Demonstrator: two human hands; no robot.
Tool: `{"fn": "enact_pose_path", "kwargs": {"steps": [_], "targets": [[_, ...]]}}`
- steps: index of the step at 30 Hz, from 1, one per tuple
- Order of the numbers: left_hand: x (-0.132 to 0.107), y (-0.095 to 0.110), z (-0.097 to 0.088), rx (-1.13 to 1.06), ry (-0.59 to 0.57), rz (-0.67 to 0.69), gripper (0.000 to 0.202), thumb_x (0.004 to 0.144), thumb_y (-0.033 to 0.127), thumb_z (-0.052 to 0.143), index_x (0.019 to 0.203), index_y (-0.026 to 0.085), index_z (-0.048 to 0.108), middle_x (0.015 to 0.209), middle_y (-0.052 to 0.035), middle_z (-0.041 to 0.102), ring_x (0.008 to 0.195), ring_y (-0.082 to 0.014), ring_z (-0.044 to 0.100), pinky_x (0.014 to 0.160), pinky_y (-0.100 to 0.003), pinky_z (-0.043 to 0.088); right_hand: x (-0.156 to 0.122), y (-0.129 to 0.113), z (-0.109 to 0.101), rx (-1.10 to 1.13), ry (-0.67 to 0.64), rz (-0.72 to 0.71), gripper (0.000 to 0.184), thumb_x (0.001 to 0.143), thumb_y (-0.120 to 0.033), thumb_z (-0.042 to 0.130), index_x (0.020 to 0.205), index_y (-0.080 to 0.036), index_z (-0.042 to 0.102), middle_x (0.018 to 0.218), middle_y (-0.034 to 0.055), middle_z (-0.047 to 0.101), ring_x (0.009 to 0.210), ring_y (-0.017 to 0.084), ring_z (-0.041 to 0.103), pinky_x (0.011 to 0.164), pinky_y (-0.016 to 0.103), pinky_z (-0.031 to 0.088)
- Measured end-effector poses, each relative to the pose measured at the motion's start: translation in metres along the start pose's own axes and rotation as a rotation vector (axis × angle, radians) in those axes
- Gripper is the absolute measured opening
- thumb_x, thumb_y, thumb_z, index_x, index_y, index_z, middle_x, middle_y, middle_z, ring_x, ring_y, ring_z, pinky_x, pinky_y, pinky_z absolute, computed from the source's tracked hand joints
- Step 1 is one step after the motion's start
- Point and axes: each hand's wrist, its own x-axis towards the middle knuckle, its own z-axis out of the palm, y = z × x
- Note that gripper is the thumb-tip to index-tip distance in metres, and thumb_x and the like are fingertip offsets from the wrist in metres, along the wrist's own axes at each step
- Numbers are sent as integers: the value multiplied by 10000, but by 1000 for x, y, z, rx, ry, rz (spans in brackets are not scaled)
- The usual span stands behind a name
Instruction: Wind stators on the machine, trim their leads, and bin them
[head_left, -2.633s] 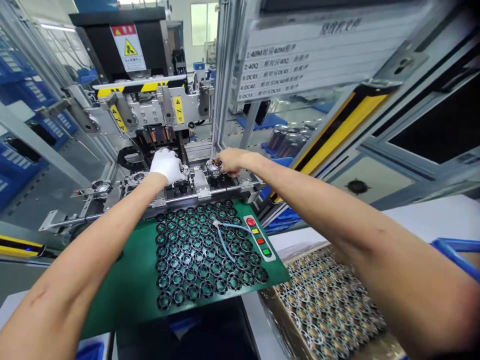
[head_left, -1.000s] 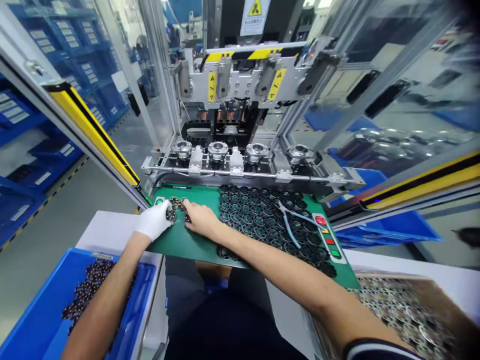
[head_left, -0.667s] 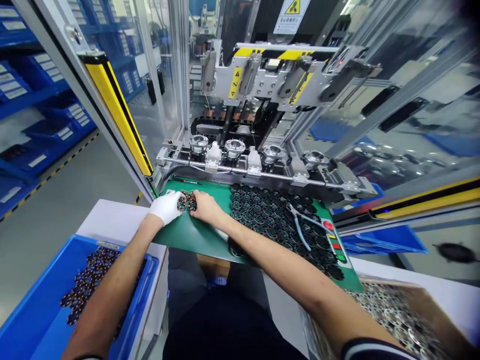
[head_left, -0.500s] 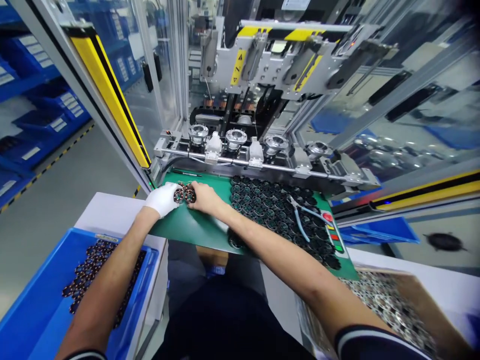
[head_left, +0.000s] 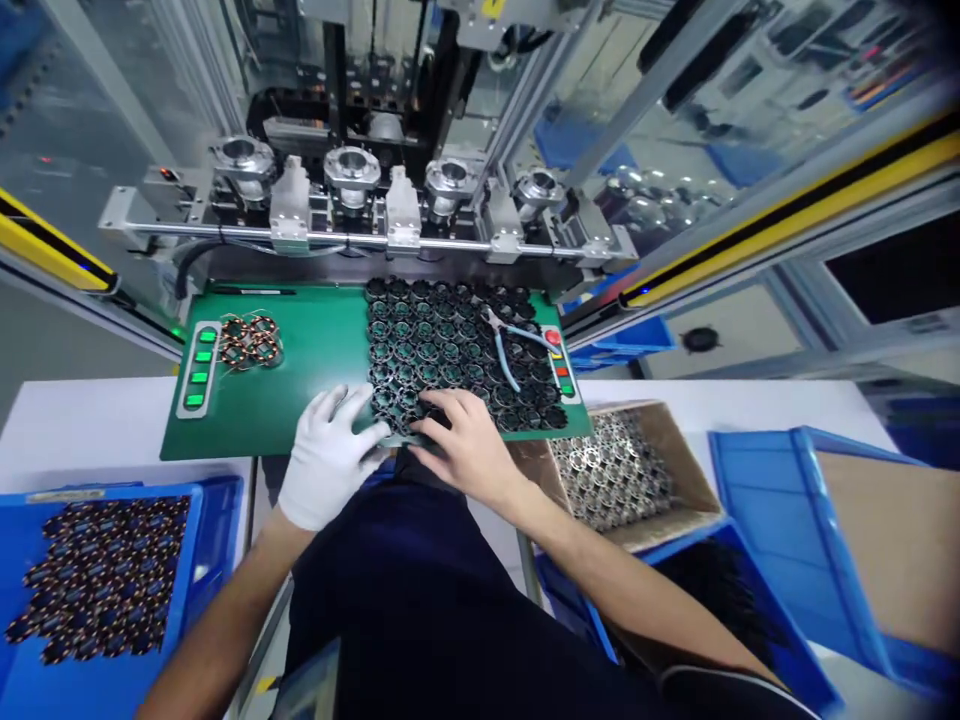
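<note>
Left hand [head_left: 330, 455] splayed loose at near-left corner of black rings [head_left: 448, 352]; right hand [head_left: 469, 445] curls over their near edge, grasp unclear; light touch suits, rows undisturbed.

The person wears a plain white glove [head_left: 315, 487] on the left grip [head_left: 328, 455]; it covers all the fingers, looks close-fitting, and ends around the wrist, with soft grey shading in its folds. The right grip [head_left: 474, 450] is bare. Both forearms are uncovered; the left one runs bare to the lower edge of the view. Near the right elbow shows the end of a dark sleeve [head_left: 724, 695], edged with a thin pale stripe that curves around the arm. The dark navy top [head_left: 427, 610] covers the torso, its cloth nearly black in the lower part and bluer near the front of the waist. Finer details of the fabric are lost in shadow.
</note>
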Motion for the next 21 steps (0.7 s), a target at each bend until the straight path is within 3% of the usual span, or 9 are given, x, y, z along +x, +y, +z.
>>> {"fn": "enact_pose_path", "kwargs": {"steps": [3, 6, 8, 10, 13, 16, 19, 21], "targets": [[2, 10, 26, 50, 19, -19, 92, 951, 322, 937, 1017, 264, 907, 1486, -146, 804, 1356, -450, 744, 1145, -656, 631, -3, 2, 16, 60, 12, 53, 87, 1020, -182, 841, 1100, -208, 815, 1592, 207, 727, 1498, 431, 635, 1321, 760, 450], [-4, 16, 21, -52, 54, -125, 52, 974, 310, 910, 977, 272, 874, 1374, -121, 842, 1289, -404, 779, 1102, -619, 657, -3, 0, 11, 184, 49, 83, 46, 1053, -176, 805, 1036, -217, 796, 1588, 183, 743, 1493, 420, 658, 1310, 764, 466], [-10, 26, 6, -298, 110, -302, 78, 1014, 323, 866, 1022, 265, 814, 1306, -101, 852, 1218, -333, 820, 1049, -531, 696, -4, -6, 1, 299, 74, 100, 63, 1087, -264, 808, 1054, -229, 768, 1493, 165, 793, 1346, 355, 750, 1192, 641, 610], [-13, 39, -14, -622, 168, -536, 212, 1008, 339, 858, 1125, 263, 699, 1292, -87, 848, 1170, -273, 854, 1031, -451, 723, -4, -17, -9, 425, 91, 127, 162, 1119, -371, 796, 1166, -244, 707, 1393, 139, 828, 1037, 231, 818, 960, 447, 714], [-12, 55, -44, -881, 177, -757, 538, 893, 377, 894, 1312, 283, 570, 1346, -103, 825, 1232, -279, 859, 1071, -444, 734, 3, -38, -21, 836, 79, 231, 443, 1094, -450, 830, 1420, -271, 591, 1413, 127, 816, 791, 127, 787, 720, 283, 696], [-11, 58, -69, -834, 154, -744, 530, 830, 377, 869, 1295, 283, 631, 1318, -118, 826, 1261, -313, 845, 1101, -483, 733, 16, -60, -29, 1223, 51, 315, 526, 1018, -454, 919, 1441, -275, 663, 1376, 109, 804, 938, 162, 832, 777, 275, 714], [-17, 46, -91, -753, 198, -642, 369, 852, 329, 862, 1185, 284, 709, 1263, -86, 854, 1231, -299, 852, 1082, -459, 740, 30, -77, -31, 1173, 110, 292, 420, 986, -411, 951, 1352, -289, 785, 1245, 70, 750, 907, 156, 777, 755, 277, 707], [-26, 29, -103, -588, 229, -635, 399, 877, 338, 883, 1251, 276, 757, 1286, -67, 866, 1216, -289, 860, 1104, -463, 728, 40, -84, -23, 1032, 150, 238, 426, 988, -364, 946, 1383, -305, 795, 1183, 47, 705, 790, 124, 707, 709, 277, 689]]}}
